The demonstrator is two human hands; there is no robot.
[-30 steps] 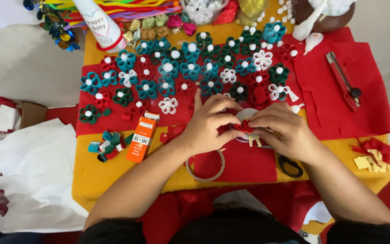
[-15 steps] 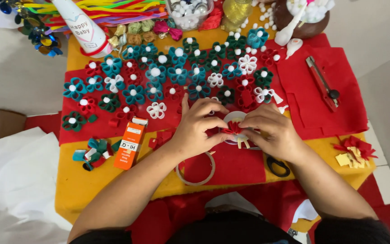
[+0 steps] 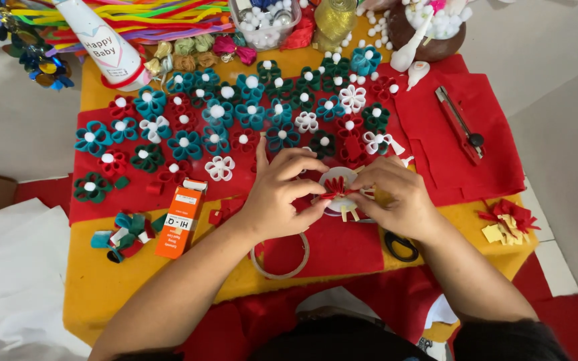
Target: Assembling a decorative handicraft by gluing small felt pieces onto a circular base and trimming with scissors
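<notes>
- head view looks straight down on your two hands over a low table (image 3: 95, 294) covered in yellow felt with red felt sheets on top.
- your left hand (image 3: 277, 194) is curled, thumb and fingertips pinched on the left side of a small red fringed flower (image 3: 335, 186); its index finger points up and away.
- your right hand (image 3: 396, 197) is curled too, fingers pressed together and pinching the same red fringed flower from the right.
- the red fringed flower sits between both hands, over a round white disc (image 3: 338, 177) near the middle of the table, on the red felt.
- just below your left hand lies a thin ring (image 3: 280, 273), flat on the felt.
- black scissors (image 3: 401, 246) lie under your right wrist, only the handles showing.
- an orange glue box (image 3: 181, 219) lies left of your left forearm, well apart from the hands.
- rows of small felt flowers (image 3: 217, 120) in teal, red, white and dark green, each with a white centre, spread beyond your hands.
- a red utility knife (image 3: 459, 124) rests on the red felt to the right.
- more red and yellow fringe scraps (image 3: 506, 220) lie at the right edge.
</notes>
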